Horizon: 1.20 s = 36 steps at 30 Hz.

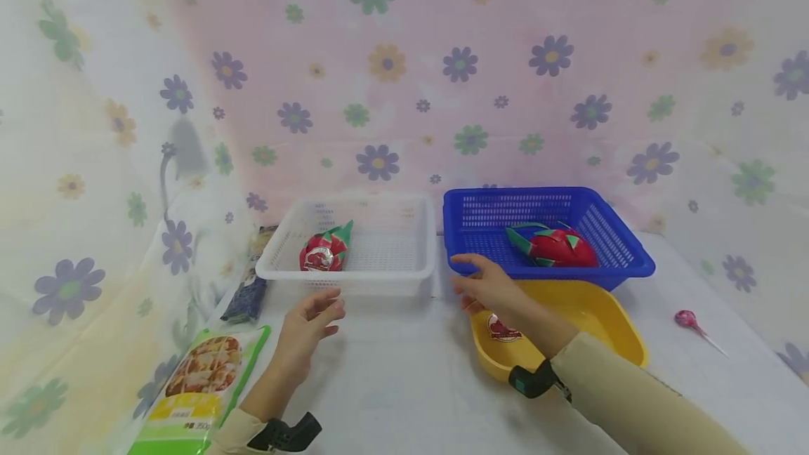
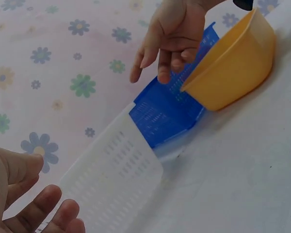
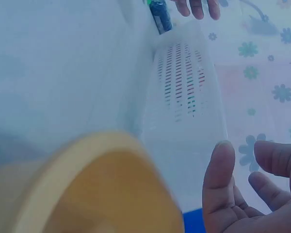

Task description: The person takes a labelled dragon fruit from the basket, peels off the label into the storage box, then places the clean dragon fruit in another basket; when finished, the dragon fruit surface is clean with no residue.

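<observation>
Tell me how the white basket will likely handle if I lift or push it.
The white basket is probably light for its size, since its walls are full of slots. Its broad, low shape suggests sliding rather than tipping when pushed. Lifted, it may weigh more on the left, where the red-and-green fruit-shaped object lies.

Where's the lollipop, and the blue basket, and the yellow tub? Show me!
Lollipop (image 1: 685,318), head view: its wrapped round end.
Blue basket (image 1: 512,212), head view: inside of its far wall.
Yellow tub (image 2: 236,73), left wrist view: its outer side.
</observation>
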### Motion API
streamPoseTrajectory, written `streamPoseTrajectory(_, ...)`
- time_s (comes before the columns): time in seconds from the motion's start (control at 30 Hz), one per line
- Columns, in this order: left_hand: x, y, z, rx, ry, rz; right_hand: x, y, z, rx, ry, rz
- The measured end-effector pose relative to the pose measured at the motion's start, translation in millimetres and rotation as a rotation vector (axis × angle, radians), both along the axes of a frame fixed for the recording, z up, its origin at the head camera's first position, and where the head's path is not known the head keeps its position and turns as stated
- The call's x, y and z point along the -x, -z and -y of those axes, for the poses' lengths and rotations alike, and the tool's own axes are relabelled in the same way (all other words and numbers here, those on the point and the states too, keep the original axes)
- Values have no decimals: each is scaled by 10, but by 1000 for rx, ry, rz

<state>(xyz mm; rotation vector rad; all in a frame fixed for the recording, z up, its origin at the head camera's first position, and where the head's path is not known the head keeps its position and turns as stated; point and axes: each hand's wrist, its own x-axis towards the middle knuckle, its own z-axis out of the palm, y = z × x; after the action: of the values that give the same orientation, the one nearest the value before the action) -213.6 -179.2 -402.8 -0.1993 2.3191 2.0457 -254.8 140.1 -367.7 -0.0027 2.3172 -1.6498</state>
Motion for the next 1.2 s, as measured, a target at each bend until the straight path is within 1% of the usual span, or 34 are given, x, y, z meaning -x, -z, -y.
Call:
streamPoseTrajectory(0.1,-16,0,22,-7,-14,5,55,5,127,-8,8,17)
streamPoseTrajectory(0.2,-27,7,31,-19,-24,12,102,33,221,9,6,38)
streamPoseTrajectory(0.33,-27,36,24,-35,-35,16,153,81,333,78,11,67)
streamPoseTrajectory(0.5,-36,75,-11,-52,-38,19,198,153,472,156,48,99)
streamPoseTrajectory(0.7,-43,96,-45,-73,-53,19,252,233,618,189,78,114)
streamPoseTrajectory(0.87,-24,103,3,-120,-100,28,299,293,752,193,74,99)
streamPoseTrajectory(0.97,-14,90,60,-147,-126,34,333,305,812,229,85,101)
streamPoseTrajectory(1.1,-7,64,153,-169,-155,20,364,306,839,281,83,100)
streamPoseTrajectory(1.2,20,31,215,-180,-172,-2,381,319,822,309,69,95)
